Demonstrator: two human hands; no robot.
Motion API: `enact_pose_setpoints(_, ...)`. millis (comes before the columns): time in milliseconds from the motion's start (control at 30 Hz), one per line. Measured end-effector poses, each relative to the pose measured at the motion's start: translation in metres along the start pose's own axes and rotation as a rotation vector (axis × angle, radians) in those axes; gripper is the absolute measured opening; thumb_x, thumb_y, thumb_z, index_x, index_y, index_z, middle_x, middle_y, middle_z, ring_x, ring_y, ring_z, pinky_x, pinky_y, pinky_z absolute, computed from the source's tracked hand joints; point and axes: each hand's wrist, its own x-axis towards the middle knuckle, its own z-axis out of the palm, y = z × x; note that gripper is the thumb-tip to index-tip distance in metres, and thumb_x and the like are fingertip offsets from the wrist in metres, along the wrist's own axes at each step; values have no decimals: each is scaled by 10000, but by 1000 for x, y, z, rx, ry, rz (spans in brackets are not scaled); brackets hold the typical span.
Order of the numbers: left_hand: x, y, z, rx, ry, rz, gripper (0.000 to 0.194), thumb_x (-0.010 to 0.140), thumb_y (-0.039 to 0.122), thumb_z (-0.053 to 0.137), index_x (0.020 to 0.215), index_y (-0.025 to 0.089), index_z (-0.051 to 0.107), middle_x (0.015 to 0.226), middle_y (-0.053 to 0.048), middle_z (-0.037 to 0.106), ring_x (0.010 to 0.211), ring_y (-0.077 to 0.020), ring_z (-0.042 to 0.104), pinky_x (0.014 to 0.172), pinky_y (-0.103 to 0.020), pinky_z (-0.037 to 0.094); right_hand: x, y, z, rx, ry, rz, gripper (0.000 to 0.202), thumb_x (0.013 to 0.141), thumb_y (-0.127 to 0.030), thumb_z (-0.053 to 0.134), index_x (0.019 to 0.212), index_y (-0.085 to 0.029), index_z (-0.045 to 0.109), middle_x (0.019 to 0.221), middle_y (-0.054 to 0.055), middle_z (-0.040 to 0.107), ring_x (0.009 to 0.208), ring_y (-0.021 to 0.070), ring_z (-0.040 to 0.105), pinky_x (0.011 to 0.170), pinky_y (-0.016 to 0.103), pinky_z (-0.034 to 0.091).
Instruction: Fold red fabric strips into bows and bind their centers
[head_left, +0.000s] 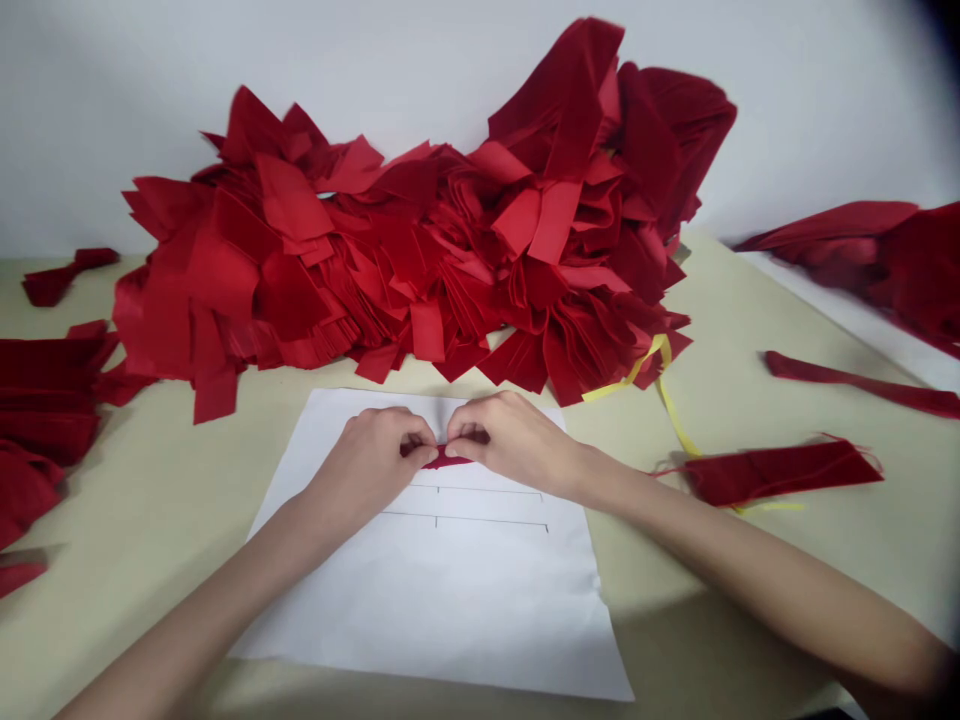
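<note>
A small red fabric strip [442, 459] is pinched between my two hands, above the top part of a white paper sheet [435, 600]. My left hand [382, 450] grips it from the left with thumb and fingertips. From the right, my right hand [510, 440] pinches it close beside the left fingertips. Most of the strip is hidden behind the fingers. Below the hands, the paper carries two ruled pencil-like lines with short cross marks.
Behind the paper, a big heap of red fabric strips [420, 250] leans toward the wall. More red fabric [45, 400] lies at the left edge. On the right are a red piece [787, 470] with loose threads, a yellow ribbon [675, 405] and a narrow red strip [862, 382].
</note>
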Motion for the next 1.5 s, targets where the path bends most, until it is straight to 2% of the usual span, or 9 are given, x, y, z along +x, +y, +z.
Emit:
enact_pose_setpoints(133, 1, 1, -1, -12, 5, -11, 165, 753, 177, 535, 655, 218, 662, 673, 28, 687, 586, -137, 570, 573, -270, 392, 1, 0, 0, -44, 10, 8, 101, 773, -152, 604, 696, -191, 656, 567, -48, 563, 520, 66, 413, 536, 221, 275)
enact_pose_setpoints(333, 2, 3, -4, -26, -19, -18, 164, 754, 197, 540, 640, 212, 657, 614, 33, 665, 557, -132, 547, 540, -257, 373, 6, 4, -1, -10, -33, 1, 45, 762, -200, 646, 723, -200, 669, 570, -59, 571, 510, 59, 424, 622, 229, 323)
enact_pose_setpoints(533, 2, 1, -3, 2, -13, 40, 199, 771, 178, 504, 647, 206, 657, 647, 15, 673, 551, -132, 539, 537, -263, 372, 3, 3, -1, -2, -35, -10, 78, 788, -177, 598, 733, -193, 651, 593, -46, 581, 536, 71, 440, 551, 214, 294)
enact_pose_setpoints(767, 1, 1, -2, 28, -7, 101, 224, 784, 159, 475, 601, 198, 599, 624, 15, 645, 550, -127, 524, 518, -254, 359, 0, -3, -1, -134, -4, -83, 133, 821, -142, 544, 734, -171, 640, 707, -2, 633, 676, 110, 521, 596, 236, 315)
enact_pose_setpoints(867, 1, 0, -1, 34, -9, 94, 234, 789, 161, 469, 587, 199, 581, 608, 20, 629, 529, -123, 501, 500, -251, 346, 0, -2, -2, -121, -29, -111, 141, 830, -144, 536, 763, -183, 654, 731, -4, 648, 714, 116, 543, 625, 239, 335)
enact_pose_setpoints(1300, 4, -3, -2, 5, -35, 71, 190, 782, 150, 500, 670, 202, 645, 712, 6, 656, 608, -140, 546, 573, -270, 398, 2, 1, -7, -80, -67, -99, 104, 783, -156, 585, 785, -202, 678, 718, -28, 669, 632, 86, 533, 641, 231, 360)
enact_pose_setpoints(1500, 3, -2, -4, -20, -69, 47, 186, 803, 182, 499, 706, 202, 656, 741, 9, 659, 628, -135, 538, 589, -271, 388, 6, 5, -6, 2, -90, -53, 101, 761, -151, 591, 763, -208, 674, 658, -55, 644, 579, 65, 503, 590, 214, 330)
